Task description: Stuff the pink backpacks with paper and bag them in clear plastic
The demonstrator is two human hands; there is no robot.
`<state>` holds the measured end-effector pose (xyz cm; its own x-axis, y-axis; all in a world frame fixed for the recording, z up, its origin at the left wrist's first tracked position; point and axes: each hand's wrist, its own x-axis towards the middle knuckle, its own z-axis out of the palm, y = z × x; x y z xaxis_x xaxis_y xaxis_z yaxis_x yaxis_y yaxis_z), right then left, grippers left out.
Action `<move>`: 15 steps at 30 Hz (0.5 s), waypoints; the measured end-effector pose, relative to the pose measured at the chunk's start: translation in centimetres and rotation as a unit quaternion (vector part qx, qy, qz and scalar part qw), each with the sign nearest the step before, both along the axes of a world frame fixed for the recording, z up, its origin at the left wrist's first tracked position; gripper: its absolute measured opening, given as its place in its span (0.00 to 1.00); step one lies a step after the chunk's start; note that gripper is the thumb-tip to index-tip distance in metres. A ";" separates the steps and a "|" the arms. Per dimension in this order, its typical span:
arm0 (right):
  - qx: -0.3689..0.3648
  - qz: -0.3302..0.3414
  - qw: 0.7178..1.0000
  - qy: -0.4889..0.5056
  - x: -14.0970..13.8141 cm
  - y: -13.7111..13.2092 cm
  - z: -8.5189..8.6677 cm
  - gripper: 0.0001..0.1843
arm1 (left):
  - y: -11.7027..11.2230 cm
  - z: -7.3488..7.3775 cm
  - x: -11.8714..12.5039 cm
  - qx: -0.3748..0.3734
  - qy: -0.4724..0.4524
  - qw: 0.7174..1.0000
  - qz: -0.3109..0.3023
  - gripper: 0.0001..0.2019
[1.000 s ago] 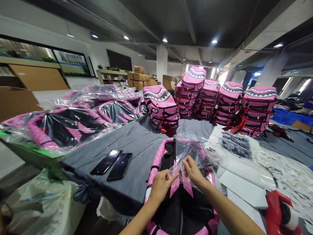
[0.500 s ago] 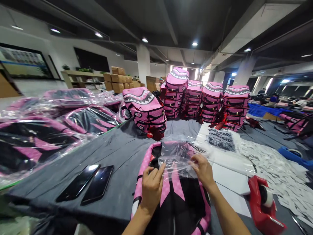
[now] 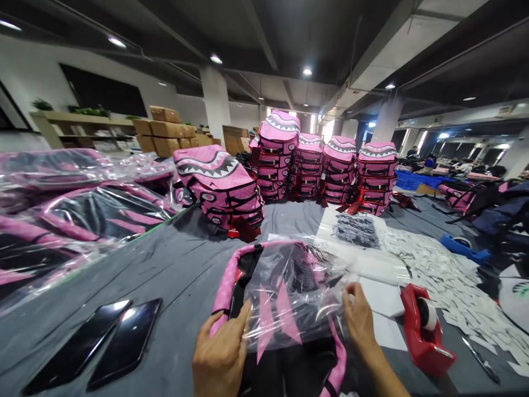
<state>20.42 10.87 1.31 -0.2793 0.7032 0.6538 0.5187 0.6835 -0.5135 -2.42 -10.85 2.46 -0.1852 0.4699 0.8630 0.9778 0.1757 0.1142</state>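
Note:
A pink and black backpack (image 3: 231, 275) lies flat on the dark grey table (image 3: 177, 275) right in front of me. A clear plastic bag (image 3: 289, 292) is spread over its upper part. My left hand (image 3: 221, 353) grips the bag's left edge beside the backpack's pink rim. My right hand (image 3: 359, 320) pinches the bag's right edge, fingers closed on the film.
Two black phones (image 3: 95, 344) lie at the left front. A red tape dispenser (image 3: 425, 331) stands at the right, with white paper tags (image 3: 438, 275) beyond it. Bagged backpacks (image 3: 82, 215) pile up at the left; stacks of pink shark-mouth backpacks (image 3: 306, 165) stand at the back.
Both hands have moved apart and toward me, pulling the clear bag wider and further down over the backpack. The view has swung right, so the phones sit further left.

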 end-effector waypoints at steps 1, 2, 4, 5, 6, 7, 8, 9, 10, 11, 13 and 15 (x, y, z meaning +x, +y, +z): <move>-0.037 -0.014 0.998 0.040 0.3 0.4 0.5 0.12 | -0.1 -0.4 0.0 -0.011 -0.007 1.000 0.008 0.18; -0.064 -0.013 0.996 0.056 0.6 0.6 0.8 0.12 | -0.1 -0.8 -0.1 -0.020 -0.018 0.999 0.022 0.18; -0.085 0.044 0.995 -0.001 1.5 0.5 1.0 0.12 | -0.3 -1.2 -0.6 -0.025 -0.041 0.997 0.053 0.18; -0.078 0.085 0.992 -0.060 2.1 0.3 0.9 0.11 | -0.4 -1.3 -1.0 -0.023 -0.045 0.996 0.068 0.19; -0.065 0.116 0.983 -0.125 2.9 0.1 0.5 0.08 | -0.7 -1.4 -1.3 -0.019 -0.046 0.995 0.083 0.19; -0.047 0.126 0.974 -0.183 4.0 0.0 0.1 0.04 | -1.0 -1.5 -1.7 -0.017 -0.046 0.994 0.094 0.20; -0.031 0.110 0.968 -0.225 5.2 0.0 -0.5 0.02 | -1.4 -1.7 -2.0 -0.019 -0.048 0.993 0.102 0.20; -0.023 0.073 0.965 -0.249 6.5 0.3 -1.0 0.05 | -1.9 -2.1 -2.4 -0.026 -0.059 0.992 0.108 0.21; -0.029 0.026 0.966 -0.255 7.9 0.7 -1.6 0.07 | -2.3 -2.5 -2.8 -0.040 -0.080 0.990 0.112 0.22; -0.057 -0.017 0.968 -0.245 9.1 1.3 -2.0 0.08 | -2.6 -3.1 -3.2 -0.058 -0.111 0.985 0.117 0.22; -0.192 -0.052 0.962 -0.185 10.8 3.1 -2.5 0.05 | -2.6 -4.1 -4.5 -0.117 -0.195 0.966 0.125 0.23; -0.385 0.000 0.921 -0.058 10.8 5.3 -2.2 0.07 | -1.2 -4.3 -5.8 -0.187 -0.290 0.930 0.128 0.22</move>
<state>31.22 16.21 -0.87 -0.3151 0.9462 -0.0738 0.6008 0.1387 -0.7873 -8.24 -12.06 -1.80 -0.7156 0.5936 0.3683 0.6917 0.5284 0.4922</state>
